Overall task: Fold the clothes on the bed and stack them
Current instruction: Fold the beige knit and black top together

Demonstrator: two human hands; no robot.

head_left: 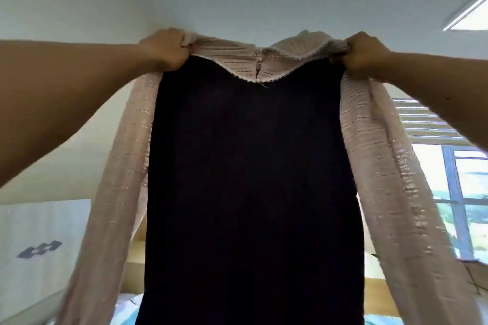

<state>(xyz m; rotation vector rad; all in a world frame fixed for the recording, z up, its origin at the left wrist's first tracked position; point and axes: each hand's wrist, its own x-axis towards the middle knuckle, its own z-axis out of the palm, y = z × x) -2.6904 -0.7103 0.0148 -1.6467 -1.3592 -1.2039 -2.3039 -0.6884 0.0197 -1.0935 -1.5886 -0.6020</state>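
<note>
Holding the dark knit dress with pale pink sleeves [253, 179] aloft, left hand [166, 50] and right hand [363, 51] clutching its shoulders, folding seemingly not yet begun.

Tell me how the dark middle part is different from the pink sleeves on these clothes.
The dark middle part is nearly black; the pink sleeves are pale. The dark middle part looks plain, the pink sleeves open-knit with shiny flecks. The dark middle part is one wide panel; the pink sleeves hang narrower beside it. Both are one garment, gripped by the left hand and right hand.
</note>
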